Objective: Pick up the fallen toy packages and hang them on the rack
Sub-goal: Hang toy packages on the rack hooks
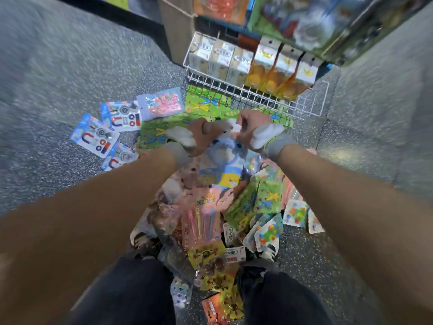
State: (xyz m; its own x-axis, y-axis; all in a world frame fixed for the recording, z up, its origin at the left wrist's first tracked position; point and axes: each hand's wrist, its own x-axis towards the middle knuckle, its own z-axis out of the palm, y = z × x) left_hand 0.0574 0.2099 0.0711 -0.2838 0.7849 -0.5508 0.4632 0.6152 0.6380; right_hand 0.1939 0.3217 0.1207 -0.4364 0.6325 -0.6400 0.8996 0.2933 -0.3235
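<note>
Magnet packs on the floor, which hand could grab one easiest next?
Probably the left hand: the magnet packs lie on the floor on its side, while the right hand is across the blue package from them. Both hands grip that package now, so one must let go first.

the forearms are bare. a grey wristband (177, 153) edged in yellow-green circles each wrist, and a bulky white pad (181, 137) sits on the back of the left hand (201, 137) and the right hand (250, 129). dark trousers (131, 292) cover the legs.
</note>
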